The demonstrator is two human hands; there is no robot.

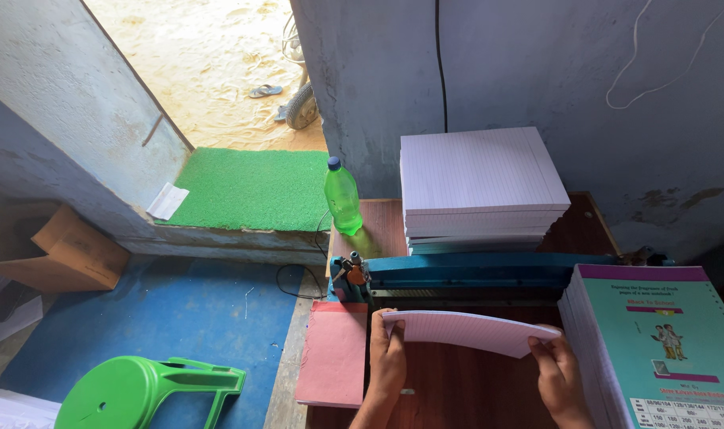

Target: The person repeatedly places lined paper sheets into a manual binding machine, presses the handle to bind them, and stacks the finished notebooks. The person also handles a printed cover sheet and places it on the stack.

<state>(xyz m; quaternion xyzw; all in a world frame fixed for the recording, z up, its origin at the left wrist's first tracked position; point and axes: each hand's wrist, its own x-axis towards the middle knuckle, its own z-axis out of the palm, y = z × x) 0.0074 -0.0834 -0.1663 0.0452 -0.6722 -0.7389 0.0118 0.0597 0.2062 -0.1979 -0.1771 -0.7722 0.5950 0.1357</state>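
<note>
left hand (pixel 387 357): grasping the left edge of a thin bundle of lined sheets (pixel 469 330)
right hand (pixel 559 373): grasping the right edge of the same bundle
bundle: bowed upward, held above the brown desk (pixel 457 389) - just in front of the blue machine (pixel 473 272)
behind the machine: stack of lined paper (pixel 481 187), green bottle (pixel 342 199)
right side: pile of printed notebooks (pixel 656 342)
left side: pink card (pixel 334 353)

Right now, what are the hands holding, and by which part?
Both hold one bowed sheaf of ruled paper: the left hand grips its left edge, the right hand its right edge.
</note>
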